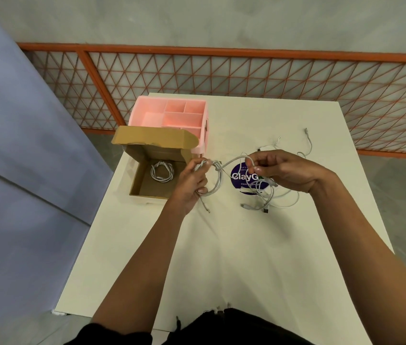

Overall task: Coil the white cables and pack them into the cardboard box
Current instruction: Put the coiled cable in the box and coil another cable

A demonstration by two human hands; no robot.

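Note:
An open cardboard box (136, 181) stands at the table's left edge, with one coiled white cable (162, 171) lying inside it. My left hand (190, 181) grips a partly wound white cable (215, 181) just right of the box. My right hand (286, 171) pinches the free length of that same cable above the table. Several loose white cables (278, 200) lie tangled under and around my right hand, and one more cable (307, 143) trails toward the far right.
A pink compartment organiser (147, 108) stands behind the box, touching its raised flap. A round purple sticker (243, 176) lies on the white table (234, 245) under the cables. An orange mesh fence (246, 78) runs behind the table.

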